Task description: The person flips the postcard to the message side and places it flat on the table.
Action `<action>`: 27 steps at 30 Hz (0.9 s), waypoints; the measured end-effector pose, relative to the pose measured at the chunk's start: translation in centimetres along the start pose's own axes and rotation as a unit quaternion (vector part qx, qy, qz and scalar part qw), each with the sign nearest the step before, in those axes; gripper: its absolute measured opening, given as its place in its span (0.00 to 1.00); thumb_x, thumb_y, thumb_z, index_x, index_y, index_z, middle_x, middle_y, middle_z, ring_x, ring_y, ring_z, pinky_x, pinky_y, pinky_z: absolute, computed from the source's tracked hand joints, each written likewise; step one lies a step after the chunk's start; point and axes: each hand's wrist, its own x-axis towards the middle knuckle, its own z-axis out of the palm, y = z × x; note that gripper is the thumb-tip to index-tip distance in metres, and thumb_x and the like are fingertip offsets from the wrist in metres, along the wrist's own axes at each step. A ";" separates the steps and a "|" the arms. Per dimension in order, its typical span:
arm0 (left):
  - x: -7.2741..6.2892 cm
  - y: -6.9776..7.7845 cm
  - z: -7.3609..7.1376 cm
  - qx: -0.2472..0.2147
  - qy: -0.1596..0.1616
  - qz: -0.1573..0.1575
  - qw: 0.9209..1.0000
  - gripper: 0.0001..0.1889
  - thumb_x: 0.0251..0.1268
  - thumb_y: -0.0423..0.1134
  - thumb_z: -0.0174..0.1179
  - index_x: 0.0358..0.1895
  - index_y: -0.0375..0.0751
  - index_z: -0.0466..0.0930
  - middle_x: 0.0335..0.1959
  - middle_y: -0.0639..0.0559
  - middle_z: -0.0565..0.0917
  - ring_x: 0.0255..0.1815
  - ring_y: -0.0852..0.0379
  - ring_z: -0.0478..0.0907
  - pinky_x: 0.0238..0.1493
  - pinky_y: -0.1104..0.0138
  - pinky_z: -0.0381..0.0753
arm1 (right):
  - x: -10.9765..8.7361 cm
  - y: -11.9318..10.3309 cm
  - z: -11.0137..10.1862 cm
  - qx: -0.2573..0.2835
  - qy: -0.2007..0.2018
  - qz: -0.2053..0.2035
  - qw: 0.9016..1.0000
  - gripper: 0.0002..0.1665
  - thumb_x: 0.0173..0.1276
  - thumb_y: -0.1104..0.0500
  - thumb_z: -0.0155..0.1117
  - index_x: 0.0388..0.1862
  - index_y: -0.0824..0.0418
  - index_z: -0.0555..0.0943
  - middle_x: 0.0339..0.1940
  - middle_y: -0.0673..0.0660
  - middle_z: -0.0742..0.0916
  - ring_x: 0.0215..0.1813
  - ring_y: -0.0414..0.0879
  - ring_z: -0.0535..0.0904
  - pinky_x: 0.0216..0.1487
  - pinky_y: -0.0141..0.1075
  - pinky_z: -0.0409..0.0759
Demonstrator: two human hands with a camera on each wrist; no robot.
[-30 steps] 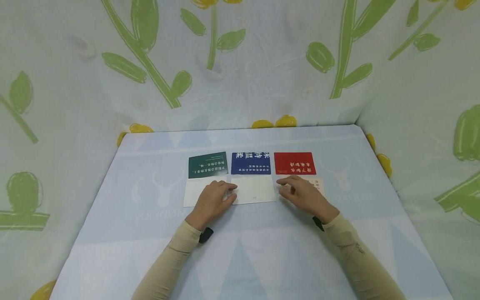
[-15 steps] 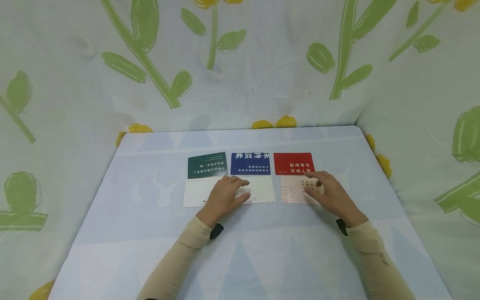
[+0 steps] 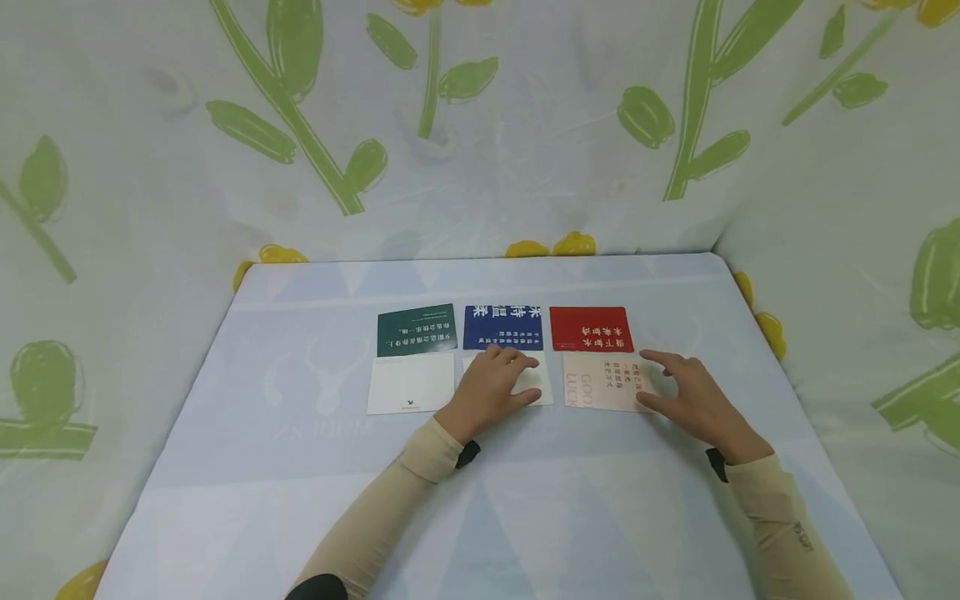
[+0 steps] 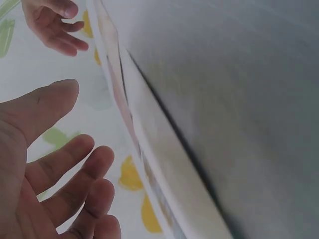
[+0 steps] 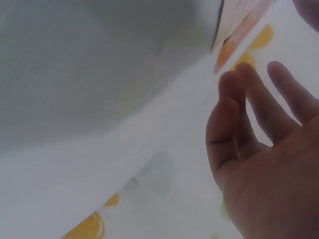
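Note:
Six flat cards, in two rows, lie on the table in the head view: several in all. At the back are a green card (image 3: 417, 330), a blue card (image 3: 502, 328) and a red card (image 3: 592, 329). In front lie a white card (image 3: 411, 382), a second white card (image 3: 542, 379) and a pale pink card (image 3: 606, 382). My left hand (image 3: 489, 392) is over the middle white card, partly hiding it, fingers loosely bent and holding nothing. My right hand (image 3: 697, 402) is at the pink card's right edge, thumb and fingers apart; contact cannot be told.
A pale blue patterned cloth covers the table (image 3: 300, 467). Behind it and at both sides hangs a white curtain (image 3: 540, 167) printed with green leaves and yellow flowers.
My left hand has moved right, from the left white card to the middle one. My right hand has also moved right, uncovering most of the pink card. The cards look unmoved.

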 end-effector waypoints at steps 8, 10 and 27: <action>2.0 1.2 1.4 0.017 -0.039 -0.002 0.999 0.26 0.65 0.57 0.68 0.62 0.47 0.82 0.57 0.51 0.83 0.54 0.53 0.75 0.56 0.64 0.75 | 0.5 0.5 0.5 -0.025 -0.041 0.004 0.999 0.51 0.60 0.51 0.78 0.76 0.65 0.64 0.71 0.71 0.72 0.63 0.68 0.66 0.60 0.64 0.71; 2.4 1.4 1.7 0.029 -0.046 -0.004 0.999 0.27 0.65 0.57 0.68 0.62 0.48 0.82 0.57 0.51 0.83 0.55 0.52 0.74 0.57 0.63 0.75 | 0.6 0.7 0.6 -0.032 -0.042 0.003 0.999 0.51 0.60 0.51 0.79 0.76 0.64 0.64 0.72 0.71 0.72 0.64 0.68 0.65 0.61 0.64 0.70; 4.1 2.2 2.2 0.061 -0.065 -0.014 0.996 0.32 0.65 0.60 0.66 0.68 0.46 0.77 0.59 0.50 0.82 0.57 0.53 0.74 0.60 0.62 0.75 | 1.4 1.0 0.6 -0.040 -0.045 -0.010 0.998 0.52 0.57 0.52 0.81 0.75 0.63 0.65 0.71 0.71 0.72 0.64 0.68 0.65 0.61 0.64 0.68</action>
